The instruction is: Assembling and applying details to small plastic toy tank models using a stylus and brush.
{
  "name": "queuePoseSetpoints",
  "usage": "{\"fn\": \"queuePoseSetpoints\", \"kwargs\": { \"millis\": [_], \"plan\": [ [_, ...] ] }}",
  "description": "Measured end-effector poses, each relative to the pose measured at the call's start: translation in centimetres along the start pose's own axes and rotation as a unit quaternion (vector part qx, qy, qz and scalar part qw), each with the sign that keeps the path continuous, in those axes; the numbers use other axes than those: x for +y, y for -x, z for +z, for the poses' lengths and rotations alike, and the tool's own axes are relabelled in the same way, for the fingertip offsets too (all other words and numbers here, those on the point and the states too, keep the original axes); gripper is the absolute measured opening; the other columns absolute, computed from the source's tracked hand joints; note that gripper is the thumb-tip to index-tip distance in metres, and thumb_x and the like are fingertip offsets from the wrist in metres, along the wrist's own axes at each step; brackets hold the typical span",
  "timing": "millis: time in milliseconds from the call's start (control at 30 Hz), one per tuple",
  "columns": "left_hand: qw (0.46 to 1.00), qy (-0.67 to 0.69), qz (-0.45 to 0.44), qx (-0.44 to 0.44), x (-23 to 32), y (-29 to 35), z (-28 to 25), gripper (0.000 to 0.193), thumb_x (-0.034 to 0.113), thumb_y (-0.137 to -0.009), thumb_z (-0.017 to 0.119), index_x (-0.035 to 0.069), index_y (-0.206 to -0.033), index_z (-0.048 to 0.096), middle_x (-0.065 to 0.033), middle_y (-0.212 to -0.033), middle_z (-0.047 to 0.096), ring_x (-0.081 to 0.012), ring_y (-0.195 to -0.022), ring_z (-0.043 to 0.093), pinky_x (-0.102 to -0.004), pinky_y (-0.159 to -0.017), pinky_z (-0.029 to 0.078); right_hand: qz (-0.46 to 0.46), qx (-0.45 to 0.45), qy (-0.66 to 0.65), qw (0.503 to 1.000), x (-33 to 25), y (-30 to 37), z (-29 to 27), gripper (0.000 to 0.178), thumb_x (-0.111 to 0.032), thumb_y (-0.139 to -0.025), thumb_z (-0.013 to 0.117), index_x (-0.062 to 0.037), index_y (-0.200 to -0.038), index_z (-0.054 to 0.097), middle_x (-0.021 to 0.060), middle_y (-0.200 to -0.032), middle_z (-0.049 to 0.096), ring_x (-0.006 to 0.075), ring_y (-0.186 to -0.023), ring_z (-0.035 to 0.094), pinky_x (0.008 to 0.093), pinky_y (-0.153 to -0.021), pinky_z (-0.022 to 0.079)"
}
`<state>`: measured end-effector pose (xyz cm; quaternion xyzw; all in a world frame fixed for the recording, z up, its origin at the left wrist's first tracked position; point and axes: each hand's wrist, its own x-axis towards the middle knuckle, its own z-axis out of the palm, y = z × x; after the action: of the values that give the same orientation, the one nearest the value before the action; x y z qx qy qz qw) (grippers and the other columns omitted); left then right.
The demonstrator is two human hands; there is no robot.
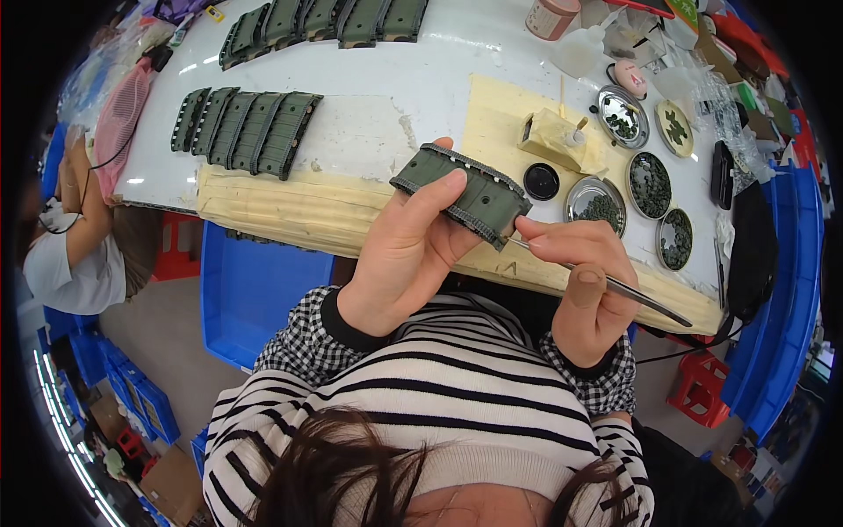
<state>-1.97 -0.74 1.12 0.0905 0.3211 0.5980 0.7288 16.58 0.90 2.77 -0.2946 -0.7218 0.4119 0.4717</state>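
Observation:
My left hand is closed on a dark green, slightly curved plastic piece with toothed strips along its edges. The thumb lies on its face, and it is tilted above the table's front edge. In my right hand is a pair of slim metal tweezers, its back end sticking out to the lower right. The tip meets the piece's lower right corner; whether it pinches something there is too small to tell. Nearest my right hand stands a round dish of tiny dark green parts.
Rows of similar green pieces lie at left and far back. More part dishes stand at right, beside a black lid and a yellow-wrapped block. A blue bin sits below the table; another person's arm shows at left.

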Motion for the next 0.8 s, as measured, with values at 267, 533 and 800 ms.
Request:
{"fn": "queuePoseSetpoints", "kwargs": {
  "millis": [267, 533, 800],
  "plan": [
    [1.0, 0.006, 0.003, -0.007, -0.17, 0.05, -0.19, 0.042, 0.015, -0.098, 0.049, 0.009, -0.136, 0.035, -0.0147, -0.124, 0.052, -0.0227, -0.114, 0.057, -0.0331, -0.095, 0.053, -0.006, -0.004, 0.017, 1.0, -0.02, -0.13, 0.07, 0.025, -0.016, -0.097, 0.052, 0.0035, -0.099, 0.067, 0.0181, -0.096, 0.066, 0.0231, -0.088, 0.066, 0.0294, -0.076, 0.051],
    [1.0, 0.022, 0.003, -0.013, -0.27, 0.05, -0.25, 0.042, 0.014, -0.098, 0.049, 0.008, -0.136, 0.035, -0.0151, -0.124, 0.052, -0.023, -0.114, 0.057, -0.034, -0.096, 0.052, 0.002, -0.008, 0.021, 1.0, -0.12, -0.01, 0.06, 0.025, -0.017, -0.097, 0.053, 0.0036, -0.099, 0.067, 0.0179, -0.096, 0.066, 0.0228, -0.087, 0.066, 0.0292, -0.075, 0.051],
    [1.0, 0.021, 0.004, -0.008, -0.33, -0.13, -0.29, 0.042, 0.014, -0.098, 0.049, 0.008, -0.136, 0.034, -0.0157, -0.123, 0.052, -0.0237, -0.115, 0.056, -0.0354, -0.096, 0.052, 0.005, -0.009, 0.026, 1.0, -0.07, -0.24, 0.02, 0.024, -0.016, -0.096, 0.054, 0.0037, -0.098, 0.067, 0.0178, -0.095, 0.066, 0.0218, -0.085, 0.066, 0.0284, -0.075, 0.051]
  ]
}}
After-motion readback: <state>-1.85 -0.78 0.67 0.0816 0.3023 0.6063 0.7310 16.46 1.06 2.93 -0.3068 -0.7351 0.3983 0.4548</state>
